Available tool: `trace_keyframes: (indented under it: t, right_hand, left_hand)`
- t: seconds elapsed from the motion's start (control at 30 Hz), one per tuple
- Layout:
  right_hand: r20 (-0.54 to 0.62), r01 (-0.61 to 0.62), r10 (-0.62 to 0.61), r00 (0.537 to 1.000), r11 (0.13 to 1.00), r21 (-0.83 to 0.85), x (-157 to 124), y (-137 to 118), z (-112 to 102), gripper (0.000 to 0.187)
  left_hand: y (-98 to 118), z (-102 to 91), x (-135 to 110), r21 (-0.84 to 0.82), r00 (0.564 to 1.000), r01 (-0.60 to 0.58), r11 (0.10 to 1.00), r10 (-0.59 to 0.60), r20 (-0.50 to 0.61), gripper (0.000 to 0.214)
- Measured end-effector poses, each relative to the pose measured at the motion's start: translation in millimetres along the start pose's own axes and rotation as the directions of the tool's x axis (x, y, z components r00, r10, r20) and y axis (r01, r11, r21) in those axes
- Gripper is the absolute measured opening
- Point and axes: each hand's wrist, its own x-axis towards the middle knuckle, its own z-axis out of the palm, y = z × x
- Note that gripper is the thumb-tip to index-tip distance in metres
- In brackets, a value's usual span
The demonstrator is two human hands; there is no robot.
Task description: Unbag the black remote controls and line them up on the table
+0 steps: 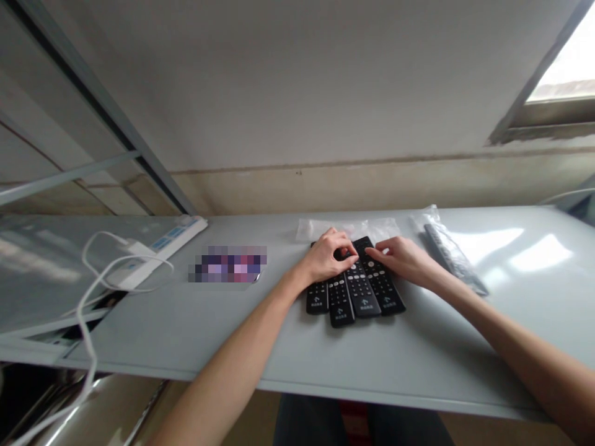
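Observation:
Several black remote controls (361, 286) lie side by side on the pale grey table (186, 334), their top ends overlapping a little. My left hand (328, 255) sits over their upper ends, fingers bunched in a pinch on a remote and hiding its top. My right hand (400, 260) rests on the rightmost remote (383, 285), its fingertips reaching toward my left hand. A grey remote in a clear plastic bag (450, 255) lies just beyond my right hand.
Clear plastic bags (346, 229) lie behind the remotes. A pixelated, blurred object (227, 264) lies left of them. A white cable (95, 291) trails off the table's left part, near a white strip with blue panels (167, 244). A wall stands behind the table.

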Motion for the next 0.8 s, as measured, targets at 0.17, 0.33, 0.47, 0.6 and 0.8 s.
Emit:
trace_keyframes:
  t: [0.17, 0.33, 0.47, 0.6, 0.8]
  right_hand:
    - [-0.045, 0.018, -0.024, 0.999, 0.992, -0.124, -1.0, -3.6, 2.1, 0.05]
    - [-0.044, -0.003, -0.003, 0.999, 0.99, -0.138, -2.4, -8.9, 3.2, 0.052]
    - [-0.053, 0.009, -0.016, 0.998, 0.992, -0.128, -3.2, -9.1, 4.5, 0.055]
    - [-0.054, 0.008, -0.016, 0.998, 0.988, -0.153, -2.9, -7.6, 6.2, 0.055]
    - [-0.049, 0.012, -0.019, 0.999, 0.99, -0.139, -3.5, -7.2, 10.4, 0.054]
  left_hand:
    - [-0.2, 0.4, -0.1, -0.037, 1.0, -0.005, 0.999, 0.004, -0.008, 0.007]
    - [0.8, 0.9, 0.0, -0.038, 1.0, -0.007, 0.999, 0.007, -0.009, 0.008]
    - [1.1, 1.2, -0.2, -0.039, 1.0, 0.008, 0.999, -0.008, -0.003, 0.01]
    - [0.9, 1.3, -0.3, -0.035, 1.0, -0.007, 0.999, 0.007, -0.01, 0.014]
    - [2.3, 1.1, -0.7, -0.035, 1.0, -0.005, 0.999, 0.004, -0.021, 0.02]
